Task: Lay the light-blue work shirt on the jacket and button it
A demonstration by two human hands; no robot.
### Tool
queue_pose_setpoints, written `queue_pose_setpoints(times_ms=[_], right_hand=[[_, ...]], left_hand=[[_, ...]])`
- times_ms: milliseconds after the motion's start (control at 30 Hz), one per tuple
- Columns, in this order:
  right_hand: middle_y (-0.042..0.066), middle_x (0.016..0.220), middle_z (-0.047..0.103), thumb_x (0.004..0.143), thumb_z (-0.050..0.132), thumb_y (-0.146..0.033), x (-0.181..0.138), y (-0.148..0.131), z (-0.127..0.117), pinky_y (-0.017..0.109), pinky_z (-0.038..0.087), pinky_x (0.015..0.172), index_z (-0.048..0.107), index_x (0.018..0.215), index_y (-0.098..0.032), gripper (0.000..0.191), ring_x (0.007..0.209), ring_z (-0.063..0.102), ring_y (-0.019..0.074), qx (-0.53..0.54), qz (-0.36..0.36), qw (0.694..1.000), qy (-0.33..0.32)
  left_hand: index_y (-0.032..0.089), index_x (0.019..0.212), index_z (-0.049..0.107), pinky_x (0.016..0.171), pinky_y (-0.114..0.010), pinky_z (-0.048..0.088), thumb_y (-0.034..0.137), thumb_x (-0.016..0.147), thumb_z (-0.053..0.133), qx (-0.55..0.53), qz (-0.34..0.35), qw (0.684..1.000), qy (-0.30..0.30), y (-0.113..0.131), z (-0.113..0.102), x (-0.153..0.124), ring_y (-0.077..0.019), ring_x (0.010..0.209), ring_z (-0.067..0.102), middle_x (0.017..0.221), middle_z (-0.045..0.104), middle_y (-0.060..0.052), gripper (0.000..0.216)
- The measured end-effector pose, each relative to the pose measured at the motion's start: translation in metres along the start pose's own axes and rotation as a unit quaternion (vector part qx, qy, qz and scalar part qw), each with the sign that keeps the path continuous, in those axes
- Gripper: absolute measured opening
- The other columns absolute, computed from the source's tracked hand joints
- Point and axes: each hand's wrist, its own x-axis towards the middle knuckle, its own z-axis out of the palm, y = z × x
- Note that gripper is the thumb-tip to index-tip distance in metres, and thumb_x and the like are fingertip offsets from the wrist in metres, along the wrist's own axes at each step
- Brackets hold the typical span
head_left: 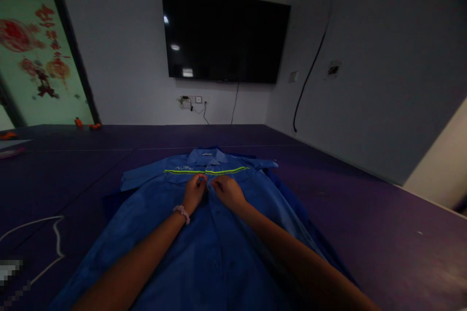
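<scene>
A blue short-sleeved work shirt (189, 252) lies spread face up, its collar pointing away from me. Yellow-green piping runs across the chest, with pale lettering above it on the left. My left hand (194, 191), with a pink band at the wrist, pinches the front placket just below the piping. Close beside it, my right hand (229, 191) pinches the facing edge of the placket. Both sets of fingertips nearly meet at the shirt's middle; a button between them is too small to make out. Darker blue cloth (288, 194) shows under the shirt.
The shirt rests on a wide purple surface (365, 233). A white cable (58, 238) lies at left. Small orange objects (95, 126) sit near the glass door. On the far wall hang a black television (226, 39) and sockets; a dark cable (310, 70) dangles at right.
</scene>
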Motion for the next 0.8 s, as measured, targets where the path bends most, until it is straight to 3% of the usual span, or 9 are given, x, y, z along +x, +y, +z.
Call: queue_pose_setpoints(times_ms=[133,267,367,467,667,800], right_hand=[[0.006,0.086,0.066,0.087,0.043,-0.026,-0.031,-0.022,-0.021,0.022,0.037,0.065,0.063,0.088,-0.017,0.022,0.079,0.059,0.0158,-0.073,-0.06,0.991,-0.091],[0.007,0.08,0.066,0.084,0.046,-0.038,-0.057,-0.027,-0.019,0.024,0.037,0.059,0.064,0.081,-0.016,0.028,0.072,0.06,0.0177,-0.12,-0.004,0.983,-0.14],[0.01,0.084,0.066,0.078,0.051,-0.047,-0.065,-0.026,-0.01,0.026,0.04,0.062,0.065,0.083,-0.016,0.035,0.077,0.061,0.0212,-0.137,0.043,0.979,-0.147],[0.013,0.088,0.066,0.075,0.052,-0.05,-0.066,-0.027,-0.005,0.028,0.042,0.065,0.065,0.088,-0.014,0.041,0.081,0.061,0.0241,-0.151,0.069,0.976,-0.142],[0.014,0.089,0.065,0.072,0.052,-0.041,-0.069,-0.032,-0.008,0.03,0.044,0.068,0.064,0.089,-0.012,0.036,0.083,0.061,0.0259,-0.156,0.076,0.975,-0.137],[0.015,0.088,0.064,0.068,0.053,-0.045,-0.071,-0.037,-0.01,0.03,0.044,0.065,0.063,0.092,-0.011,0.042,0.079,0.062,0.0269,-0.16,0.058,0.975,-0.14]], left_hand=[[0.016,0.081,0.053,0.045,-0.02,0.034,0.032,0.071,0.05,-0.031,-0.076,0.996,-0.044,0.004,-0.002,-0.012,-0.0107,0.042,0.047,0.049,0.053,0.005,0.019],[0.017,0.073,0.051,0.043,-0.019,0.033,0.022,0.069,0.049,-0.008,-0.154,0.984,-0.094,0.001,0.001,-0.027,-0.0092,0.039,0.046,0.045,0.051,0.006,0.007],[0.017,0.068,0.049,0.044,-0.019,0.033,0.02,0.07,0.048,0.04,-0.169,0.979,-0.111,0.001,0.002,-0.033,-0.0086,0.04,0.046,0.045,0.05,0.006,0.004],[0.017,0.065,0.049,0.046,-0.019,0.035,0.022,0.071,0.049,0.087,-0.149,0.976,-0.134,0.003,0.0,-0.035,-0.0094,0.044,0.048,0.046,0.05,0.006,0.008],[0.015,0.061,0.057,0.058,-0.021,0.038,0.009,0.063,0.047,0.213,-0.008,0.95,-0.227,0.015,-0.014,-0.049,-0.0112,0.06,0.052,0.062,0.057,0.001,0.011],[0.015,0.067,0.059,0.061,-0.022,0.038,0.004,0.057,0.048,0.249,0.045,0.936,-0.246,0.023,-0.018,-0.061,-0.0123,0.066,0.053,0.07,0.058,-0.001,0.019]])
